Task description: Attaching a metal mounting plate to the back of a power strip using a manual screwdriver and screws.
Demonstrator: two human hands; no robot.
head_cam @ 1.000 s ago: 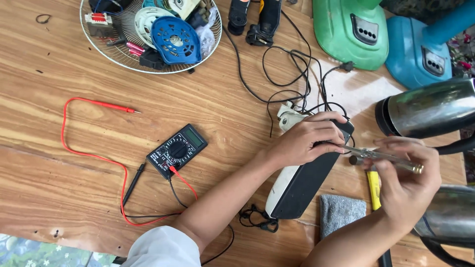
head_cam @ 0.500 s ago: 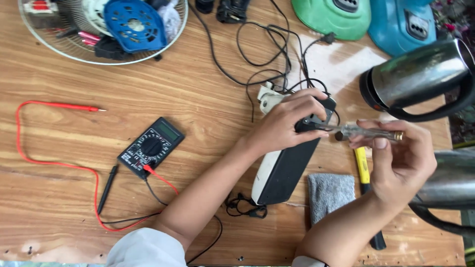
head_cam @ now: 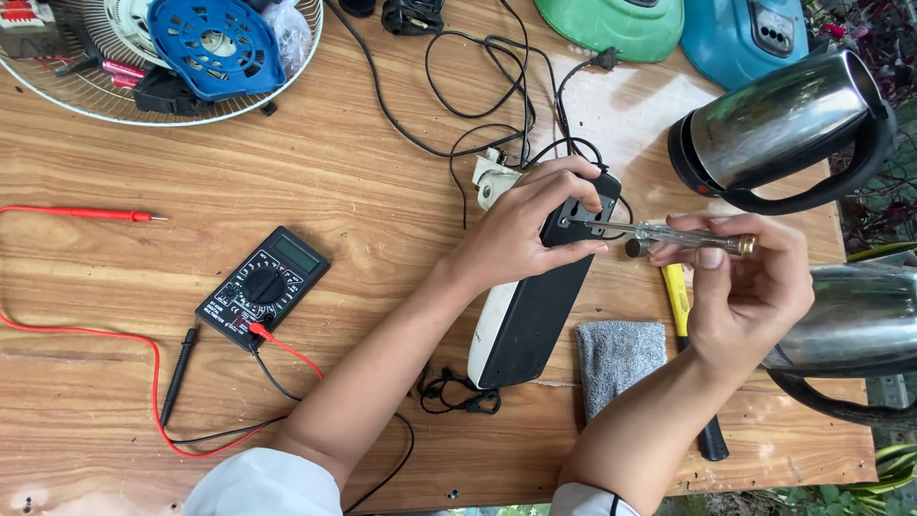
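Note:
My left hand grips the far end of a long black and white power strip that lies on the wooden table. My right hand holds a clear-handled tester screwdriver level, its tip at the strip's top end by my left fingers. A yellow-handled screwdriver lies under my right hand, beside a grey cloth.
A black multimeter with red and black leads lies at the left. A wire fan guard holds a blue part and small items at top left. Two steel kettles stand at right; green and blue appliances and tangled black cables sit behind.
The view has shifted, so everything sits further left and lower. My right hand has brought the tester screwdriver's tip onto the end of the power strip; my left hand keeps its grip.

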